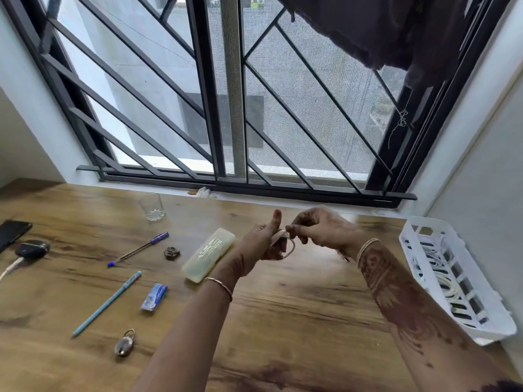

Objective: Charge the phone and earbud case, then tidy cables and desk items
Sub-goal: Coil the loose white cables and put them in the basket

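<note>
White cable (283,244) looped up above the table (283,306), left hand (263,244) gripping the coil, right hand (319,230) pinching its end, 2 pens beside, white basket (452,278) off right with more cables inside

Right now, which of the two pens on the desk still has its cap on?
The dark blue pen nearer the glass: its cap sits on one end. The pale blue pen shows none.

On the desk (283,321), the phone (12,232) and earbud case (32,248) lie far left, the basket (452,278) right, and pens (138,249), a padlock (124,342) and a glass (152,207) left of my hands.
</note>
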A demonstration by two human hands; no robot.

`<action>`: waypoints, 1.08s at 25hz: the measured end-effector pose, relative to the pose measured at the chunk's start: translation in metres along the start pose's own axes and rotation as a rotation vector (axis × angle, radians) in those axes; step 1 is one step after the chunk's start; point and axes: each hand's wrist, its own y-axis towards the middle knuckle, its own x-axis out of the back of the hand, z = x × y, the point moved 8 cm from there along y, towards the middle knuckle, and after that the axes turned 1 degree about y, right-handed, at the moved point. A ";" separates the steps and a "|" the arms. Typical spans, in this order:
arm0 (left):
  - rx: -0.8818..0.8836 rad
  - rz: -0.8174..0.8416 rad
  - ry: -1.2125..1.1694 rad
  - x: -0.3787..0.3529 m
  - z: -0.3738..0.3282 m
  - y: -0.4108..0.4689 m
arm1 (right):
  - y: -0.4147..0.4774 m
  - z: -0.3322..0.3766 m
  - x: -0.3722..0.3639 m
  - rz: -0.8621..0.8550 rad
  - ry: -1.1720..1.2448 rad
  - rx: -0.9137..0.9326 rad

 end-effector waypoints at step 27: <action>0.071 -0.174 -1.156 0.004 0.031 0.005 | -0.004 -0.044 -0.050 -0.267 0.067 -0.068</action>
